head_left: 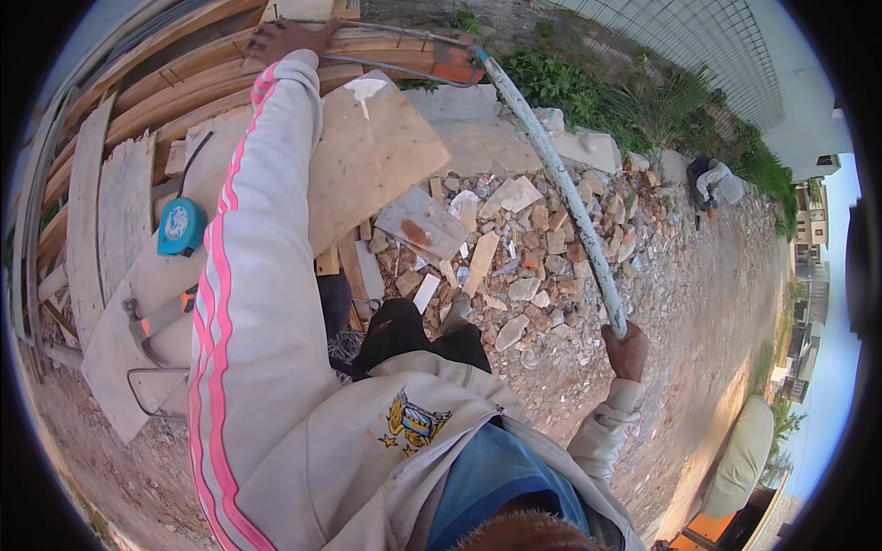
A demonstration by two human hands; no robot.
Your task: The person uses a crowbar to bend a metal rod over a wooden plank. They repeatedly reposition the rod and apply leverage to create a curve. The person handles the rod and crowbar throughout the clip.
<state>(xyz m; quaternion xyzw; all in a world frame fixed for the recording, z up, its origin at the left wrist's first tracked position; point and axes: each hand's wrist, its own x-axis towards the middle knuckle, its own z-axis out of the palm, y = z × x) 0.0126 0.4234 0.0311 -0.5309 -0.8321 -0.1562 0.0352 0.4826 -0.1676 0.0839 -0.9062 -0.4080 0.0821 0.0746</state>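
Note:
A long pipe with worn pale blue paint [562,174] slants across the view. Around its near end my right hand [627,351] is closed. The pipe's far end meets a thin metal rod [395,31] beside an orange metal piece [457,64] on the timber. At the far left, my left hand [292,40] rests with fingers spread on the stacked planks, by the rod's other end; whether it presses on the rod is hard to see. Closer to me, beside my left sleeve, lie a turquoise tape measure [182,227] and a hammer [156,323] with an orange and grey handle.
A plywood sheet [377,151] covers part of the timber pile. Broken stone and brick rubble [528,248] spreads ahead of my legs. Wire mesh [726,55] and green plants [634,87] line the far side. Another person [717,182] crouches at the far right.

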